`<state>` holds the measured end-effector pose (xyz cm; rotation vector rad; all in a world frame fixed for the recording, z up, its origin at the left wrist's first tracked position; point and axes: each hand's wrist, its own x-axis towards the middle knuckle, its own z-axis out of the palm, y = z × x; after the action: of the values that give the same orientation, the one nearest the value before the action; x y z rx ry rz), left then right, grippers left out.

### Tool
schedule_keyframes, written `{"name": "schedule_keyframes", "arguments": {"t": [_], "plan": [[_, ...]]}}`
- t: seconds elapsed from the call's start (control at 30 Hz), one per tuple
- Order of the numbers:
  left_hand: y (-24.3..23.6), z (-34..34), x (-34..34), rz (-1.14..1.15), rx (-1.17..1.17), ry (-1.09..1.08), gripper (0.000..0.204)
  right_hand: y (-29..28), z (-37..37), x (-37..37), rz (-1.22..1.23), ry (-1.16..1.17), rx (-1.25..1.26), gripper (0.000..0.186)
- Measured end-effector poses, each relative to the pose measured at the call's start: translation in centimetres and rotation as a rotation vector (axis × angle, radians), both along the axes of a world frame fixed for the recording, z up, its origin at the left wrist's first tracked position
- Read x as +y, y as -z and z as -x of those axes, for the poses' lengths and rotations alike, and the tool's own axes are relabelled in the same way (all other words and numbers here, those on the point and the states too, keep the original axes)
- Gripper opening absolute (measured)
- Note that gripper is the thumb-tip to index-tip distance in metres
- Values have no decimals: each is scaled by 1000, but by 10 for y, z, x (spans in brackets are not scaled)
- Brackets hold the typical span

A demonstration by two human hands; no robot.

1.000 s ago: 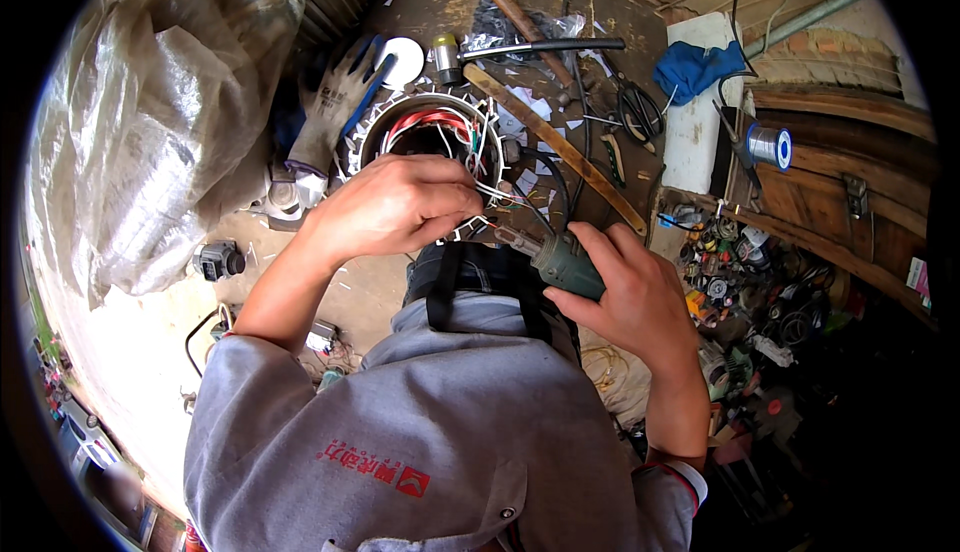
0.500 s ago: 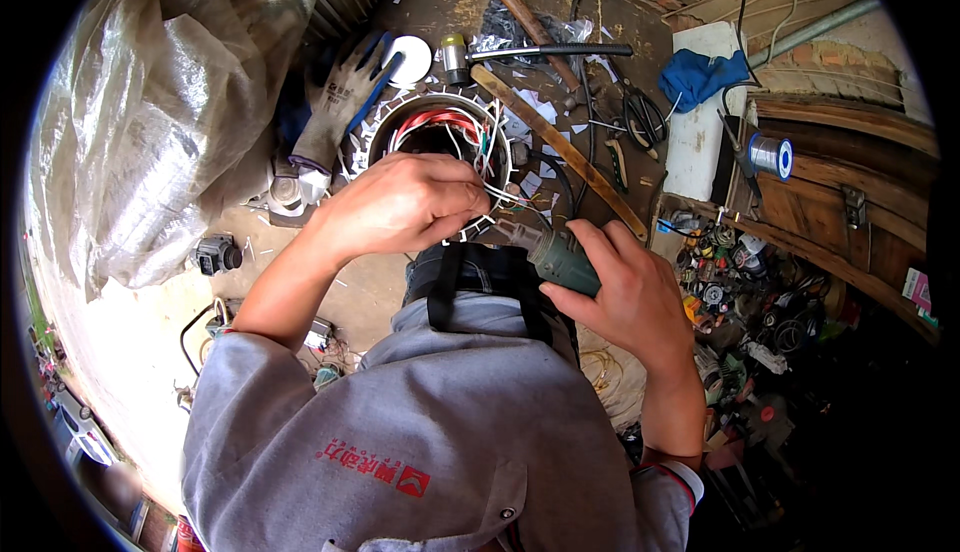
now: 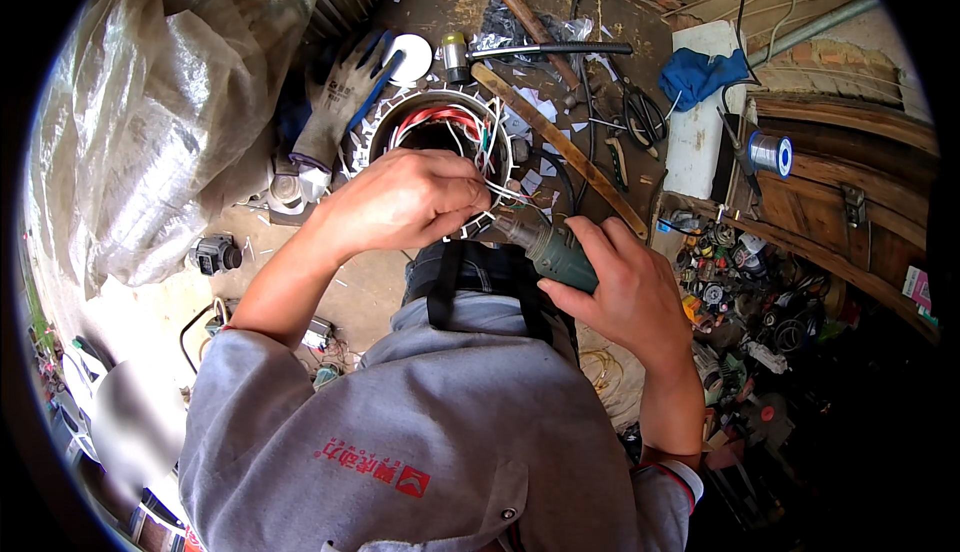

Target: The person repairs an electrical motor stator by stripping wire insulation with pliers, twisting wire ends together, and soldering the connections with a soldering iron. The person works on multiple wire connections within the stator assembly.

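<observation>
My left hand (image 3: 430, 197) is pinched around the ends of white wires at the near rim of a round motor stator (image 3: 378, 132). Red and white wires (image 3: 445, 114) curve around inside its bore, and part of the opening is hidden behind this hand. My right hand (image 3: 630, 287) grips a dark green hand-held power tool (image 3: 563, 255) with a grey nose. That nose points left, close to the pinched wire ends; whether it touches them I cannot tell.
Beyond the stator lie a hammer (image 3: 550, 50), a wooden strip (image 3: 560, 150), scissors (image 3: 642, 117), work gloves (image 3: 338, 102) and a white disc (image 3: 409, 60). At right are a solder spool (image 3: 770, 154) and piled parts (image 3: 740, 282). Plastic sheeting (image 3: 180, 102) covers the left.
The power tool's nose has shifted slightly up and left, towards the wire ends. My left hand stays nearly still. At lower left, a blurred pale shape has grown larger.
</observation>
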<state>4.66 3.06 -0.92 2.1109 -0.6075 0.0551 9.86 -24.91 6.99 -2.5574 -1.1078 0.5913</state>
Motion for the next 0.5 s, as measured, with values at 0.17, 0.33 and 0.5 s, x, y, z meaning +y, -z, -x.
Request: {"name": "schedule_keyframes", "arguments": {"t": [0.17,0.33,0.5], "plan": [[-1,1,1,-13,30,14,14,-1,1,1,3,3,1,62],[0,1,1,-11,28,9,14,0,1,1,-7,-2,-6,61],[1,1,1,-1,26,9,13,0,1,1,-6,-3,-11,61]]}}
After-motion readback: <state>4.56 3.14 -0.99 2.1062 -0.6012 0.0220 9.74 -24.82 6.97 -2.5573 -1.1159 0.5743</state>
